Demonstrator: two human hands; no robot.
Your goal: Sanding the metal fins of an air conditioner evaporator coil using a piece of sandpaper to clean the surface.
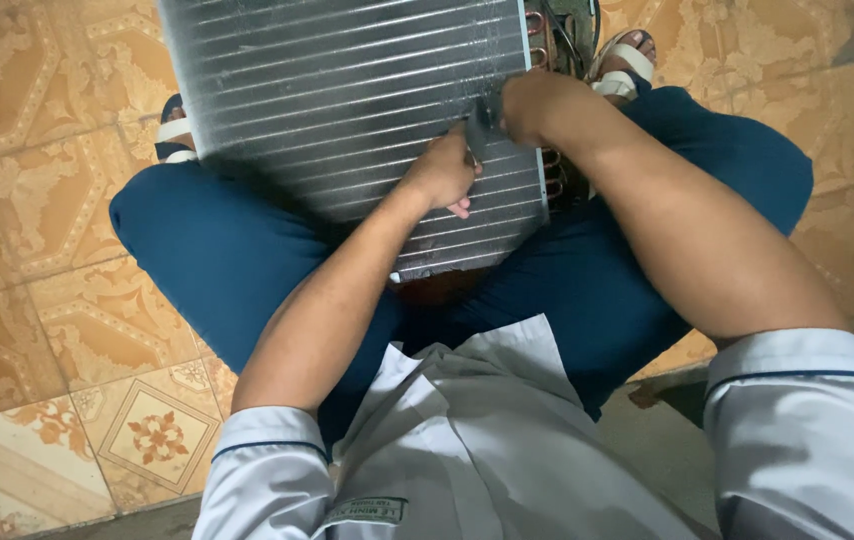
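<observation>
Finned condenser coil (347,110) leans between the knees on the tiled floor (37,250). Left hand (439,175) and right hand (532,105) both clench one small dark tool (479,128) against the fins.

The person wears a light grey shirt (487,440) with short sleeves. Each sleeve has a thin dark line near its edge. A small patch sits low on the shirt front. The trousers (217,260) are dark blue. The sandals (622,70) have white straps.
</observation>
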